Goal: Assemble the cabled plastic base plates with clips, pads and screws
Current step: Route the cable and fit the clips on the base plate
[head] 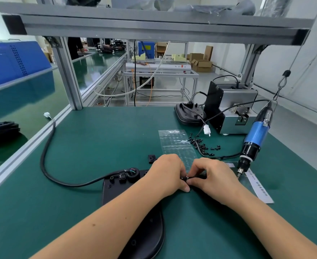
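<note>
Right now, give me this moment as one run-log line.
left hand: pinching small black part | right hand: pinching same part | base plate: under forearm, cabled | screws: loose pile | screwdriver: hanging, unused
</note>
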